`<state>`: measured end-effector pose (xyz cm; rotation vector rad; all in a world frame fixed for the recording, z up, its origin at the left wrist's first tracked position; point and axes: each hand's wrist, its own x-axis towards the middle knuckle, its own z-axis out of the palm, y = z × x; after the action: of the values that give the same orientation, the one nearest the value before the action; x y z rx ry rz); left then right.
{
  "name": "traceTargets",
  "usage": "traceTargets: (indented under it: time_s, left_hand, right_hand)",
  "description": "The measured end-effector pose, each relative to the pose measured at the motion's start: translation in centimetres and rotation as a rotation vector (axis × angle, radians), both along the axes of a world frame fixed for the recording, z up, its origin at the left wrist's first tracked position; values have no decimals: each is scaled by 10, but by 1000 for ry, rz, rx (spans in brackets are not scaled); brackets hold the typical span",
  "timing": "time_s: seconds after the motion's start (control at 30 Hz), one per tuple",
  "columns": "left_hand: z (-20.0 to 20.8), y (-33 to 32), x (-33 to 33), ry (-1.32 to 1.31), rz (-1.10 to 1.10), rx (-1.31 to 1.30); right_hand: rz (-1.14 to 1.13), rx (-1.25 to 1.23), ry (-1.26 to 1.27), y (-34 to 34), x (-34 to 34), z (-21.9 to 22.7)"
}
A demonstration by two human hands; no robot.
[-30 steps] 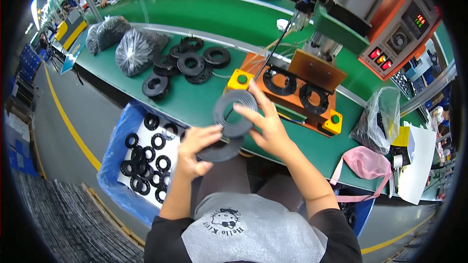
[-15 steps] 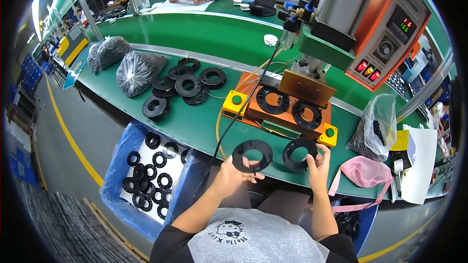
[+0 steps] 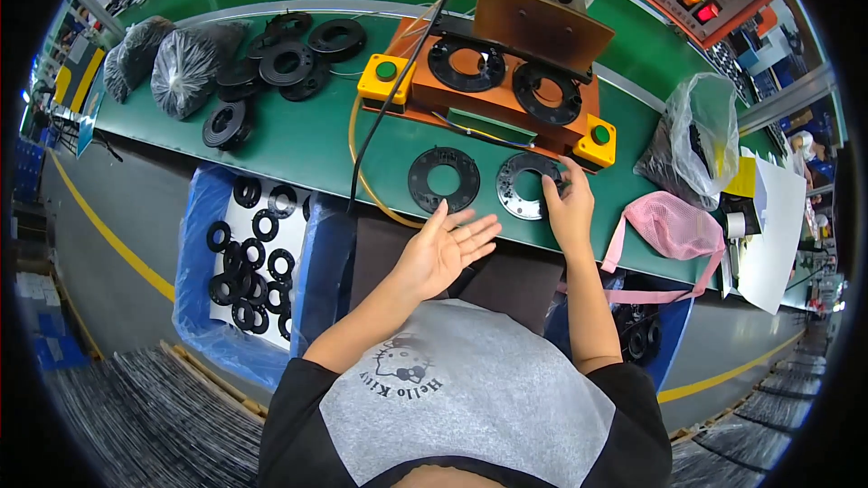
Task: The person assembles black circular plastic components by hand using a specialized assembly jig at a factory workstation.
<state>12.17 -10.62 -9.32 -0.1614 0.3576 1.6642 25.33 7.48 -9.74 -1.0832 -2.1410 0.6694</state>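
Observation:
A flat black plastic ring (image 3: 419,179) lies on the green bench in front of the press. My left hand (image 3: 443,258) is just below it, palm up, with its fingers spread and nothing in them. To the right is a second black ring (image 3: 508,194), its face catching the light. My right hand (image 3: 571,208) has thumb and fingers at this ring's right edge, gripping it. Two more black rings, a left one (image 3: 440,61) and a right one (image 3: 527,101), sit on the orange fixture (image 3: 411,99) beneath the press's brownish plate (image 3: 538,29).
Yellow boxes with green buttons (image 3: 384,79) (image 3: 598,136) flank the fixture. Stacked black rings (image 3: 285,63) and filled bags (image 3: 185,72) stand at left. A blue-lined bin (image 3: 194,262) holds more rings. At right are a clear bag (image 3: 701,126) and pink mesh pouch (image 3: 674,230). A black cable (image 3: 384,113) hangs across.
Both rings have gone from being held up over the bench edge to lying on the bench. My left hand has let go of its ring and opened. The view has tilted down.

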Motion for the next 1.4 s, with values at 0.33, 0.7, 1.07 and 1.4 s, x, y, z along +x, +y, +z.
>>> traceTargets:
  time_s: [0.33, 0.7, 1.07, 1.4]
  left_hand:
    - [14, -14, -18, 2088, 211, -312]
    - [-7, 19, -32, 2359, 233, -199]
    - [-7, 60, -72, 2232, 153, 40]
    - [1, 42, -33, 2400, 305, -33]
  right_hand:
    - [19, 34, -8, -5, 0, -3]
    - [36, 159, 18, -7, -4, -1]
    - [-19, 173, -59, -15, 5, -10]
    - [-109, 208, -177, -13, -2, -10]
